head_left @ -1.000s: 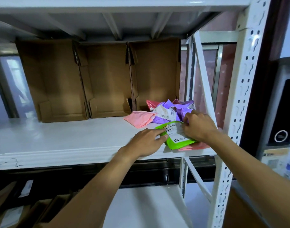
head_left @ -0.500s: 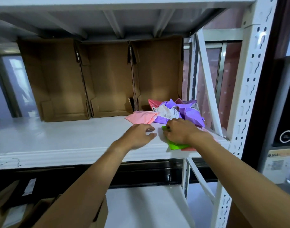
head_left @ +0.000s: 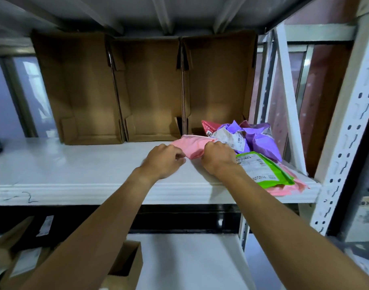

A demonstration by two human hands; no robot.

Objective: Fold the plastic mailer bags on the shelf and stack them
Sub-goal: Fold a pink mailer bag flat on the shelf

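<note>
In the head view, both hands are on the white shelf, close together. The left hand has its fingers curled and pinches the near left corner of the pink mailer. The right hand grips the right end of the same bag with bent fingers. The pink mailer lies on the shelf, just in front of the right cardboard box. To the right of the hands, the green mailer lies flat with its label up, on top of another pink bag at the near right edge. Behind it, the crumpled purple mailers lie in a pile. Three open cardboard boxes stand side by side at the far side of the shelf
</note>
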